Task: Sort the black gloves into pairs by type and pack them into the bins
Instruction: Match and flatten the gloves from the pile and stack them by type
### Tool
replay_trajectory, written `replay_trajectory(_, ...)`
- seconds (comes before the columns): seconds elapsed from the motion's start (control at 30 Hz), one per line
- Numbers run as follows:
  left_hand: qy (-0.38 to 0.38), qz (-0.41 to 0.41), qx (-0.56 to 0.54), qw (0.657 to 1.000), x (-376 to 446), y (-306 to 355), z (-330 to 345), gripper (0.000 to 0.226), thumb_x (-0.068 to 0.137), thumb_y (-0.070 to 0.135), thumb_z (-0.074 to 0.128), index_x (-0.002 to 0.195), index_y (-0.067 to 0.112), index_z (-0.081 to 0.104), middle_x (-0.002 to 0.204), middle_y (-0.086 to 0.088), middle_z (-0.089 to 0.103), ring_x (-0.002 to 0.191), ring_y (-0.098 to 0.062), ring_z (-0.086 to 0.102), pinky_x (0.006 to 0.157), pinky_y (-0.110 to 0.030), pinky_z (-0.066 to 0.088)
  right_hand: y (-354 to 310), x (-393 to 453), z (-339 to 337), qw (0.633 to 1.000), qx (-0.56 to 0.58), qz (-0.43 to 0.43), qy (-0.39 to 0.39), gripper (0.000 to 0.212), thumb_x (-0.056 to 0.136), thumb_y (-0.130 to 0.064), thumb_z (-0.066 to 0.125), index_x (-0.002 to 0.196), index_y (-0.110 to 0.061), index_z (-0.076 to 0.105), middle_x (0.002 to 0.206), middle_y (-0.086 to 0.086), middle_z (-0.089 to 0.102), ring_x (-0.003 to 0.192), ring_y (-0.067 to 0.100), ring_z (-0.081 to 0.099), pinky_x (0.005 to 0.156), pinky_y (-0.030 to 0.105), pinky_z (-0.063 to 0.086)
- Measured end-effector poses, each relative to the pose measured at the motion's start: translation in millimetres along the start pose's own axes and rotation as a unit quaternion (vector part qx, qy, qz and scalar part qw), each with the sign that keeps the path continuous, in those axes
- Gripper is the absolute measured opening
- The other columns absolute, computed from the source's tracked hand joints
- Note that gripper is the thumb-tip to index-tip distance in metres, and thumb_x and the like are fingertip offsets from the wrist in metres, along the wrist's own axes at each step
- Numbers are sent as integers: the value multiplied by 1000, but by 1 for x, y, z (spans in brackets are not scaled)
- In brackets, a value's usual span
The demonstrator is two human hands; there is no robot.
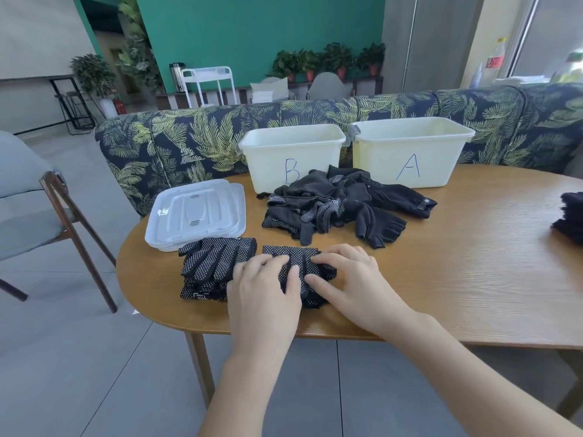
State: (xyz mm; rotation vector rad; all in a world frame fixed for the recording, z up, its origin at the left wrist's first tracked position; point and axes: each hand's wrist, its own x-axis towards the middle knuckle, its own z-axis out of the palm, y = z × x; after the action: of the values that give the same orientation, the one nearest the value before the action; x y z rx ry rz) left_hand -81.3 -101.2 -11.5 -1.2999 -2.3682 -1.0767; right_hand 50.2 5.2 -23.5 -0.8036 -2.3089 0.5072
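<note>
Two clear bin lids (197,216) are lying stacked on the wooden counter (457,279), with a leaf-patterned sofa (189,137) standing behind it.

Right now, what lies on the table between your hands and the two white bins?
In the head view, a loose heap of black gloves, dotted and plain mixed, lies between the hands and bins B and A.

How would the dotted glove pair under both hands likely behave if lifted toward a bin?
The dotted glove pair is probably floppy: the knit gloves in the loose pile drape and crumple. It likely unfolds unless held together, since the left hand and right hand are pressing it flat. The raised dots should aid grip.
</note>
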Motion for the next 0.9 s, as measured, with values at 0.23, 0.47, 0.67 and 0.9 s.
replay_trajectory(0.23,3,-12,5,1000,-2,2,4,22,94,36,67,111,26,78,115,3,71,110,-25,59,92,-41,45,3,-1,-6,1000,-2,-6,-7,44,95,-59,54,127,-31,66,126,-18,55,120,9,45,104,31,29)
replay_trajectory(0.47,84,47,-25,995,5,26,14,23,95,32,63,107,20,79,111,2,73,103,-28,61,89,-44,50,37,-10,-31,1000,6,28,8,41,96,-55,53,125,-29,66,126,-12,58,122,12,51,107,42,40)
replay_trajectory(0.67,68,94,-110,987,16,68,39,25,95,27,63,113,16,76,113,2,72,107,-22,60,96,-39,50,78,-9,-56,996,-64,67,-6,37,100,-48,55,128,-26,64,130,-6,58,122,17,48,107,40,39)
replay_trajectory(0.9,0,108,-140,984,18,100,77,24,97,22,65,117,12,74,115,-2,70,110,-20,60,99,-24,40,113,16,-65,990,-98,103,14,43,98,-47,59,132,-20,62,133,0,57,126,25,49,107,44,41)
